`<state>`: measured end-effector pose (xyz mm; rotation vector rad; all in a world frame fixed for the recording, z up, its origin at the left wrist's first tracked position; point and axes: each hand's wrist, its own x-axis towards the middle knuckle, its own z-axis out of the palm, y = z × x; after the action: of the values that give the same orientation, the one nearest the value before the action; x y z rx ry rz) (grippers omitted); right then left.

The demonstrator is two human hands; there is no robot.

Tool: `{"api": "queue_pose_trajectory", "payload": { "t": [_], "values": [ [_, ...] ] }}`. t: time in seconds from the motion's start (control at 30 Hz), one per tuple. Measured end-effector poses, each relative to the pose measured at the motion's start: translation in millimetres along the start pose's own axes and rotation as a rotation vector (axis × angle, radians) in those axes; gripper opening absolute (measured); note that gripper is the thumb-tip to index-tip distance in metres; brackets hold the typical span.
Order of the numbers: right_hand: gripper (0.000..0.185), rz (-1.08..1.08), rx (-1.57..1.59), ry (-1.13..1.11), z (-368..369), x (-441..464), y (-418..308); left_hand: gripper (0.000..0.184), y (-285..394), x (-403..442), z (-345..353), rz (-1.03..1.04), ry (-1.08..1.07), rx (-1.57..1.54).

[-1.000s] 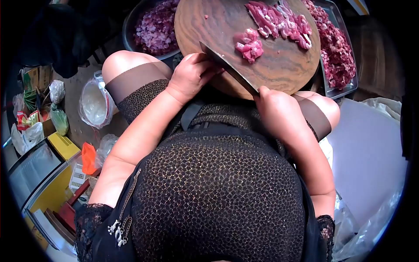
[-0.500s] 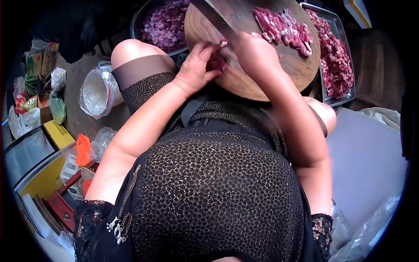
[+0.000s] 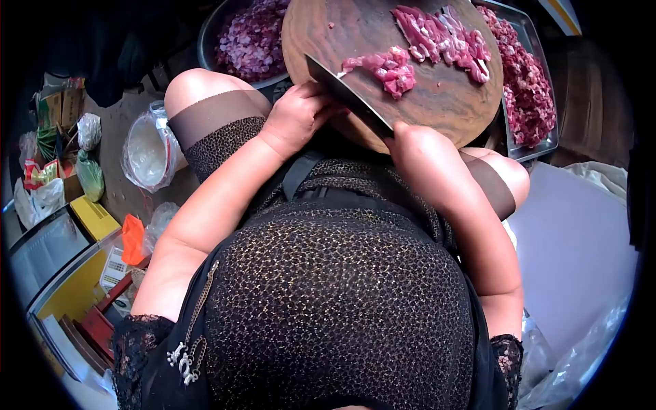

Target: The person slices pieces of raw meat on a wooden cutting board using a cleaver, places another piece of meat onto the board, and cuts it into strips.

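My right hand [image 3: 425, 149] is closed around the handle of a cleaver [image 3: 350, 97], whose dark blade slants across the near left part of a round wooden chopping board [image 3: 321, 37]. Just left of the blade, my left hand [image 3: 295, 117] has its fingers curled in at the board's edge. It was gripping a piece of meat there a moment ago, which the blade and fingers now hide. Beyond the blade lies a small heap of cut pink meat [image 3: 391, 72]. Farther back on the board is a larger row of sliced meat [image 3: 444, 42].
A metal bowl of chopped meat [image 3: 253, 41] stands behind the board at left. A metal tray [image 3: 547, 140] of chopped meat is at right. On the floor at left are a plastic-lined bucket [image 3: 149, 152], bags and boxes.
The cleaver has come down nearer me and to the left hand, its blade now across the board's near edge. The small heap of cut meat has come into view. My left hand has shifted slightly left.
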<state>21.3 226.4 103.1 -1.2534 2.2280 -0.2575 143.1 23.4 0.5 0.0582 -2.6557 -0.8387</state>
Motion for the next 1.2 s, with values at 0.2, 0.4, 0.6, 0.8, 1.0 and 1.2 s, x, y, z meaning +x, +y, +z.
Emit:
{"api": "queue_pose_trajectory", "payload": {
  "t": [0.2, 0.4, 0.6, 0.8, 1.0, 1.2],
  "values": [
    [0.023, -0.109, -0.01, 0.089, 17, 79, -16, 0.021, 3, -2, 11, 0.091, -0.015, 0.031],
    [0.027, 0.043, 0.074, 0.307, 10, 60, 12, 0.024, -15, 22, 11, 0.094, -0.022, -0.001],
    [0.028, 0.295, 0.291, 0.52, -7, -29, 65, 0.089, -39, 71, 35, -0.112, -0.007, 0.263],
    [0.03, 0.523, 0.361, 0.539, 6, -61, 92, 0.073, 12, 116, 81, 0.039, -0.205, 0.128],
    [0.03, 0.49, 0.375, 0.561, 18, -55, 90, 0.02, 4, 103, 74, 0.448, -0.11, 0.097],
    [0.028, 0.506, 0.349, 0.536, 36, -52, 113, 0.02, -54, 112, -8, 0.271, -0.143, 0.007]
  ]
}}
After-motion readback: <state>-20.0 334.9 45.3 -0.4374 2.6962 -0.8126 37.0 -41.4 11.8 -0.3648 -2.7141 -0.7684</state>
